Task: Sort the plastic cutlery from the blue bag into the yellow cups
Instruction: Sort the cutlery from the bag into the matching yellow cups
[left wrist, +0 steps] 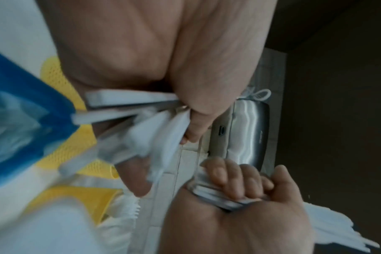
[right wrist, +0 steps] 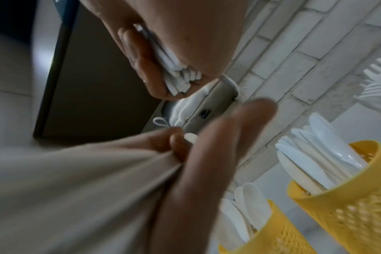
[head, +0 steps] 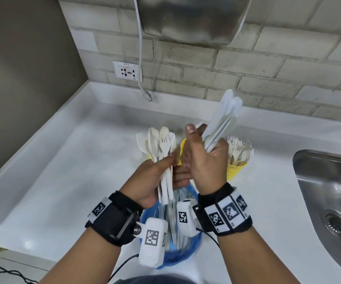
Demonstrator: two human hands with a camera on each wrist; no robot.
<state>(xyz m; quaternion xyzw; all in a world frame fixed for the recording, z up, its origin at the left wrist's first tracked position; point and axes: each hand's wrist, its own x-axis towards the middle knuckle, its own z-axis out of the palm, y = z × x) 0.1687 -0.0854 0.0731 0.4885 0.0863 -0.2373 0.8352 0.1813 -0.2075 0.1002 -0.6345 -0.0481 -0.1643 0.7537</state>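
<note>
From the head view, the left hand [head: 155,177] is closed round a mixed bunch of spoons and a fork [head: 164,152] by the handles, bowls up, over the blue bag [head: 188,249], which has more cutlery standing in it. The right hand [head: 206,158] is fisted round a bunch of knives [head: 223,121], their tips fanning up and away. Behind them on the white bench [head: 63,181] stand the yellow cups; the right one [head: 236,170] is full of forks.

From the left wrist, blurred: the fingers [left wrist: 191,110] clamp flat white handles, blue plastic at the frame edge.

From the right wrist, the handle ends [right wrist: 180,77] poke out of the fist; two perforated yellow cups [right wrist: 348,206] hold knives and spoons.

These pieces look light, thin and smooth, so I judge a loose bunch will slide and splay. Hold mid-handle, squeezing flat sides together, and lower them into a cup handles first
</note>
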